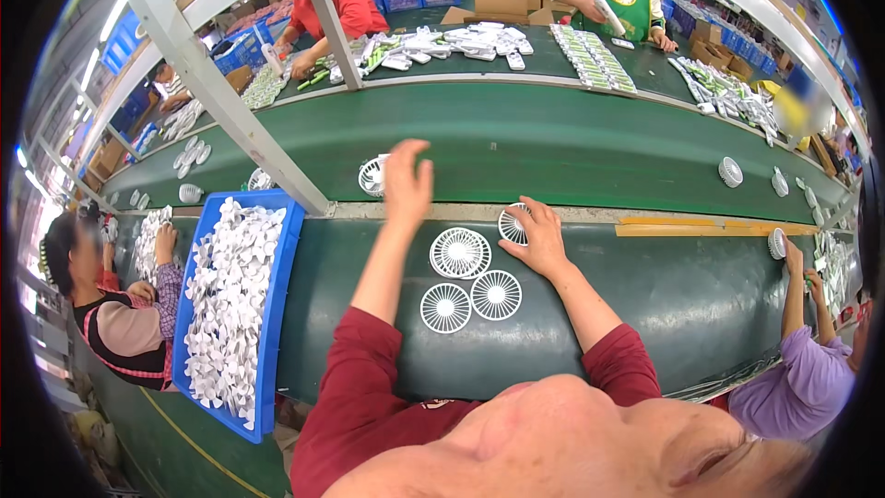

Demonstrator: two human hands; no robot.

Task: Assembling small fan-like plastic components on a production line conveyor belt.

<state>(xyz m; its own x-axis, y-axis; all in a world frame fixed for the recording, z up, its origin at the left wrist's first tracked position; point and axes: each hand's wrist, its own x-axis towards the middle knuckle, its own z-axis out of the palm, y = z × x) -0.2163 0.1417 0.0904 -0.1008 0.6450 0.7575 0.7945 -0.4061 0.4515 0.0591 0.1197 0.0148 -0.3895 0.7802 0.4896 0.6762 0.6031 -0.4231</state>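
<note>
My left hand (408, 183) reaches over the near edge of the green conveyor belt, fingers stretched and apart. Just left of it, partly covered by it, lies a white round fan cage (371, 177); whether they touch I cannot tell. On the dark green worktop, my right hand (539, 240) has its thumb and fingers around the rim of a white fan grille (513, 225). Between my forearms lie more spoked grilles: an overlapping stack (460, 253), one grille (445, 308) nearer me and another grille (496, 295) beside it.
A blue tray (293, 221) heaped with white fan blades (235, 295) stands left. A slanting metal post (217, 83) rises beyond it. Several fan cages sit on the belt (572, 143). Co-workers sit left and right; others work across the belt beside white-and-green parts (592, 57). Yellow strips (710, 227) edge the worktop.
</note>
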